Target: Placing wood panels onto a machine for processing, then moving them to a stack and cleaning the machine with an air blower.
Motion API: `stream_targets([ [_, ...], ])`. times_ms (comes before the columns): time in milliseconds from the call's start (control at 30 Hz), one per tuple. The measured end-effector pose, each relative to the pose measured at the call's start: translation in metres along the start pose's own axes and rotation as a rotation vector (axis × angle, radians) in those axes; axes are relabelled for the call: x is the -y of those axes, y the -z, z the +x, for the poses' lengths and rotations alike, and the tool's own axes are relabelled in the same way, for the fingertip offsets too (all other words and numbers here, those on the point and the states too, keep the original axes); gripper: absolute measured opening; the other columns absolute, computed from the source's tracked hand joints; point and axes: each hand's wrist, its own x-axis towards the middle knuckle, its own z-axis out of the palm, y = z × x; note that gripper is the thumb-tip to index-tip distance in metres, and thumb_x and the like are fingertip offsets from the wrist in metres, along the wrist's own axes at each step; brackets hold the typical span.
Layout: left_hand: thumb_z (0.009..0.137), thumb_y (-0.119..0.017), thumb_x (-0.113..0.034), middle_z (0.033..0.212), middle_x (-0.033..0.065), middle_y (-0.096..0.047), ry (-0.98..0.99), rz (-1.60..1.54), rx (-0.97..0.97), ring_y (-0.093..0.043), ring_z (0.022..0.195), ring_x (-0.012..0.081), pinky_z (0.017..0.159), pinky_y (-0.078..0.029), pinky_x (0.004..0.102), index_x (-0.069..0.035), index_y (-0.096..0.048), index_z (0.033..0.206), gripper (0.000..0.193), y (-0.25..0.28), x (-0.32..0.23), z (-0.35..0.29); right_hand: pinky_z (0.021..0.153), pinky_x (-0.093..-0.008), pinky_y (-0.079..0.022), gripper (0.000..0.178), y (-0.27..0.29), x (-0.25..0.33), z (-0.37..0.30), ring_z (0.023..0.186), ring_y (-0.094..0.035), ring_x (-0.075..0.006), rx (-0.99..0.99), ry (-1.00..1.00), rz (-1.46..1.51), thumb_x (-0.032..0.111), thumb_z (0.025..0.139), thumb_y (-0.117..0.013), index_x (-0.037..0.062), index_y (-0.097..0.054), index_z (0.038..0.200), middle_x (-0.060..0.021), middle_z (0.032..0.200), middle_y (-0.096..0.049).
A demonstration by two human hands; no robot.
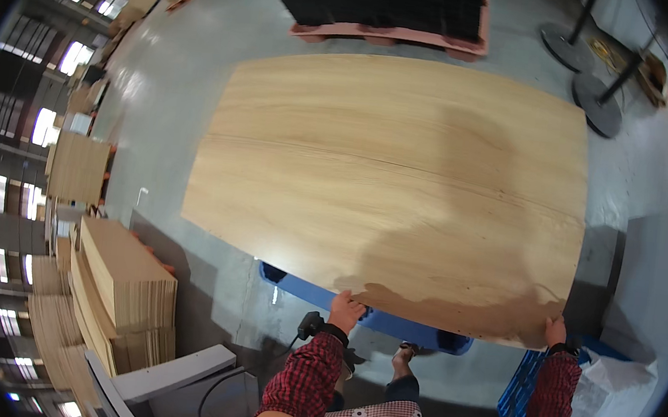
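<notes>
Tan, wavy-grained, rectangular wooden sheet (387, 157) extends above a blue plastic pallet (411, 329); bare left hand (346, 312) and right hand (554, 333) have fingers clasping the sheet's near edge.

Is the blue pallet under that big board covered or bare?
Partly covered: only a strip of the blue pallet shows past the near edge of the wooden board.

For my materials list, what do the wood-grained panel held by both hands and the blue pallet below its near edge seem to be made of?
Wood-grained panel: probably plywood or veneered board, smooth, faintly glossy; grain lines show. Blue pallet: likely smooth moulded plastic, by its even colour and rounded corners.
</notes>
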Motion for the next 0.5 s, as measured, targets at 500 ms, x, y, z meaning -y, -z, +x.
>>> stream_targets([
  [500, 0.087, -0.044, -0.027, 0.104, 0.0136, -0.056, -0.134, 0.389, 0.507, -0.055, 0.092, 0.0271, 0.078, -0.045, 0.0375, -0.005, -0.046, 0.111, 0.032, 0.259, -0.018, -0.097, 0.073, -0.0409, -0.045, 0.027, -0.149, 0.411, -0.374, 0.085, -0.056, -0.0347, 0.38, 1.126, 0.036, 0.023, 0.079, -0.051, 0.0034, -0.058, 0.096, -0.0179, 0.09, -0.06],
])
